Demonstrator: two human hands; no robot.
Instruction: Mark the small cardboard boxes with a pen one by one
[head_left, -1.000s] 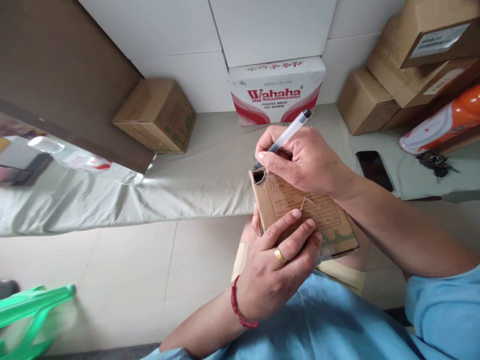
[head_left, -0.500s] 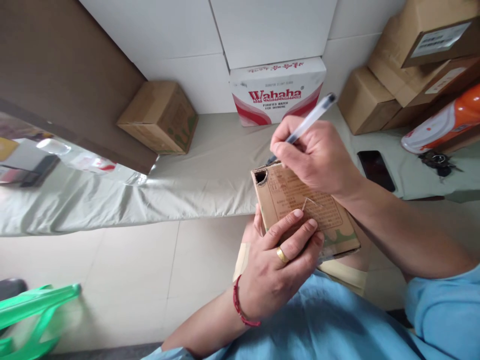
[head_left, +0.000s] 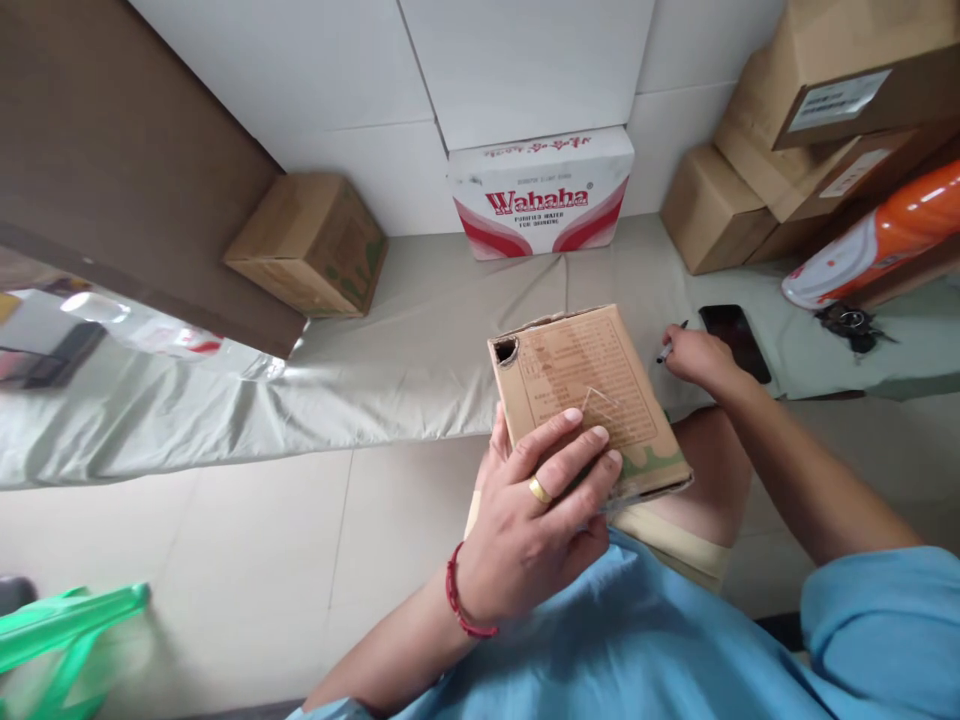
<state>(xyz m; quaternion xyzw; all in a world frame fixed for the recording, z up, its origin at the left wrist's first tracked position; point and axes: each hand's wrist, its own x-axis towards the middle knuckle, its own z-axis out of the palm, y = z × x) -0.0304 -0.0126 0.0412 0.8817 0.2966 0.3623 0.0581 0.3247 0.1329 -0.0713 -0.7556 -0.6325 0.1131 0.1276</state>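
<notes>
A cardboard box [head_left: 577, 370] with brown print rests at my lap, one corner torn into a dark hole. My left hand [head_left: 547, 500], with a gold ring and a red bracelet, grips its lower left part, fingers over the printed face. A thin bent line or fold shows just beyond the fingertips. My right hand [head_left: 699, 356] is closed on a pen [head_left: 673, 342] low over the cloth-covered table, right of the box. Beside that hand lies a black phone [head_left: 735, 342].
On the cloth-covered table [head_left: 420, 340] stand a Wahaha carton [head_left: 541, 200], a small carton [head_left: 307, 245], stacked boxes [head_left: 825, 130], an orange-and-white bottle [head_left: 870, 245] and keys [head_left: 851, 325]. A clear bottle [head_left: 172, 338] is at left. A green plastic item [head_left: 75, 630] is lower left.
My right hand has moved from the box's upper edge, right and down to the table beside the phone, with the pen. My left hand stays on the box.
</notes>
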